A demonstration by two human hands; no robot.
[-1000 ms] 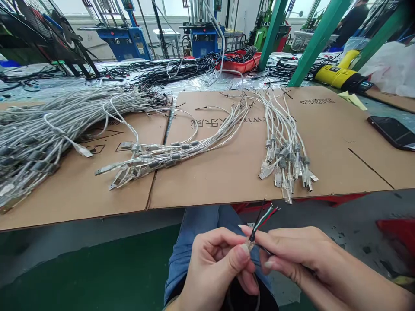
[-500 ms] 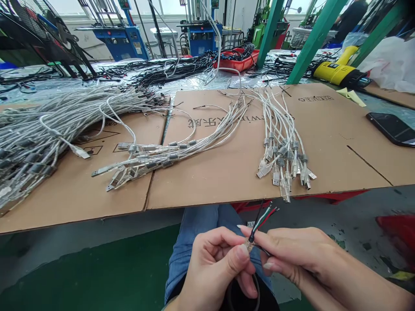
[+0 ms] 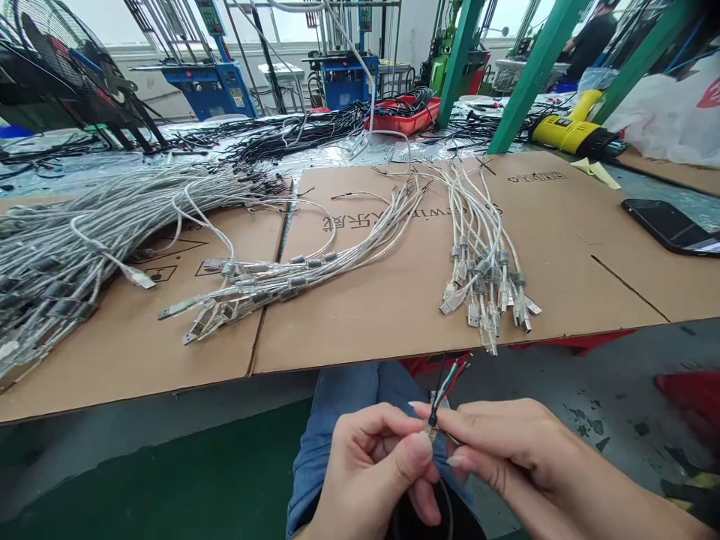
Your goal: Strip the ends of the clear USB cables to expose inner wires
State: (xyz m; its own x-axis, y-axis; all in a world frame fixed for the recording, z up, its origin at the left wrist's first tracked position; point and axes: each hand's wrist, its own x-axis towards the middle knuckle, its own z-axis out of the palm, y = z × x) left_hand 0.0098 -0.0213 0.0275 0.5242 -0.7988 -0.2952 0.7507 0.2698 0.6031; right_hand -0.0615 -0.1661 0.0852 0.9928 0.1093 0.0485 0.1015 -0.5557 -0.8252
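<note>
Above my lap, the stripped end of a cable (image 3: 432,430) points upward, with thin black, white, green and red wires (image 3: 448,384) fanning out from it. My left hand (image 3: 379,469) is closed, pinching the cable just below these wires between thumb and forefinger. The rest of that cable loops down below the hand. My right hand (image 3: 506,442) is closed too, its forefinger against the base of the wires. A thin dark strand (image 3: 450,436) runs from the cable end in between the right thumb and fingers, where its far end is hidden.
Cardboard (image 3: 349,330) covers the table before me. On it lie a large bundle of clear-jacketed USB cables (image 3: 112,217), a smaller bunch (image 3: 292,281) and another bunch (image 3: 484,262). A phone (image 3: 669,225), a yellow heat gun (image 3: 574,135) and a red tray (image 3: 405,116) lie further off.
The view has shifted slightly, so the table sits a little lower in it. Both hands keep their grip at the cable end; the wires lean a little more upright.
</note>
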